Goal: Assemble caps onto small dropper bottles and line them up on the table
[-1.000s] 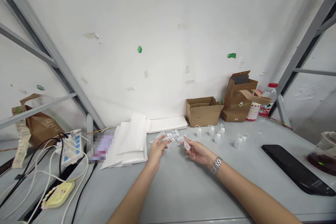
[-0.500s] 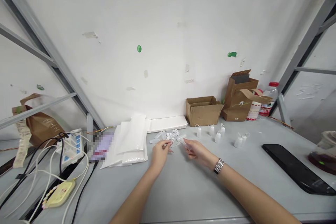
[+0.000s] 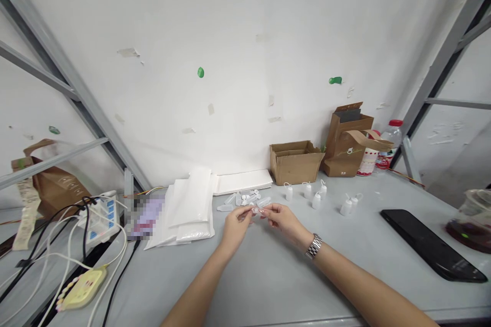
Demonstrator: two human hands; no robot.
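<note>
My left hand (image 3: 235, 226) and my right hand (image 3: 282, 219) meet over the grey table (image 3: 268, 276), fingertips pinched together on a small clear plastic vial (image 3: 256, 210) between them. Just behind them lies a loose pile of several clear vials (image 3: 245, 199). My right wrist wears a metal watch (image 3: 313, 246). To the right of the pile stand several small white capped bottles (image 3: 317, 196).
A stack of white bags (image 3: 192, 204) lies left of the hands. A small cardboard box (image 3: 295, 162), a brown paper bag (image 3: 347, 140) and a red-capped bottle (image 3: 388, 143) stand against the wall. A black tablet (image 3: 429, 242) lies right. Power strip (image 3: 100, 214) and cables sit left.
My hands have come together from slightly apart; the right hand brought its small vial leftward to meet the left fingers.
</note>
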